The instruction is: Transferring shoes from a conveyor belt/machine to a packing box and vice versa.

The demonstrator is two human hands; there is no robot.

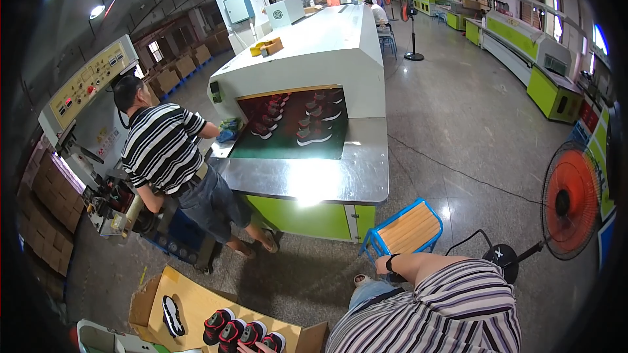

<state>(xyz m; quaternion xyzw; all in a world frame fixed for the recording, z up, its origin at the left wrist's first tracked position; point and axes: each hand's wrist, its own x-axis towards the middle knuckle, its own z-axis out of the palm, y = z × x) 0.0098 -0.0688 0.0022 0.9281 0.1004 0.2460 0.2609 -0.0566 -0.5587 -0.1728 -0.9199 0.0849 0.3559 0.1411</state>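
Left hand (257, 348) at lower edge, fingers at black-and-red shoes (231, 333) rowed on tan surface (190, 293); whether gripping, cannot tell; right hand (382, 264) beside blue-framed stool (411, 229), hold unclear; shoes probably light, soft-uppered, firm-soled, not fragile; heel or midsole likely offers surest hold.

So the shirt (418, 320) is pale with loads of dark stripes, some thick, some thin, a few looking kinda purple. Short sleeve (461, 287), same stripes. Plain black wristband (390, 263) above the right hand (381, 265). Light blue bottoms (366, 292), denim-looking, footwear's too small to make out.
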